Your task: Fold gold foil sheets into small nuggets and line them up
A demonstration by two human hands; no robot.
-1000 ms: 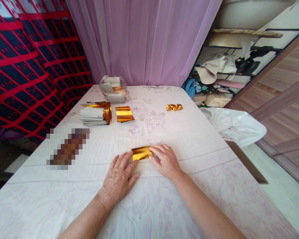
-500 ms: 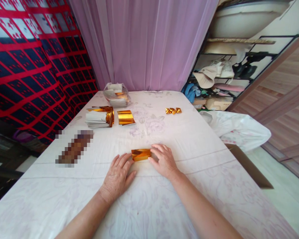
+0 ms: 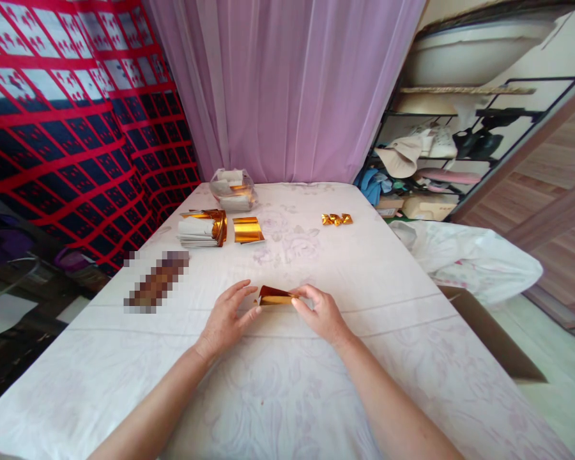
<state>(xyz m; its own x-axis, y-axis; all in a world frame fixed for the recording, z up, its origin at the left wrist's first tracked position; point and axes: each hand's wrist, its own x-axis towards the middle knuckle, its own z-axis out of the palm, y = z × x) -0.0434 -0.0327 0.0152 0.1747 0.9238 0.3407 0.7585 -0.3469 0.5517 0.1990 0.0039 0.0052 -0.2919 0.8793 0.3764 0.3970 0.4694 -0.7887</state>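
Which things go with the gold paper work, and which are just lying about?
Seem to belong: the folded gold paper by the fingers, the paper stack, the single gold sheet, the clear bag of paper, the small gold pieces.

Probably just lying about: the cap, the white basin, the white plastic bag.

The foil (image 3: 276,300) is gold, the tablecloth (image 3: 287,390) floral white.

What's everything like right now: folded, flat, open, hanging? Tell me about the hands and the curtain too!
Gold foil piece: bent, one side raised
Left hand: open, fingers and thumb apart
Right hand: pinching the foil's right end
Stack of sheets: piled, some pale sides showing
Gold sheet beside the stack: unfolded, slightly curled
Clear bag: holding sheets
Small gold shapes: folded, in a row
Purple curtain: hanging
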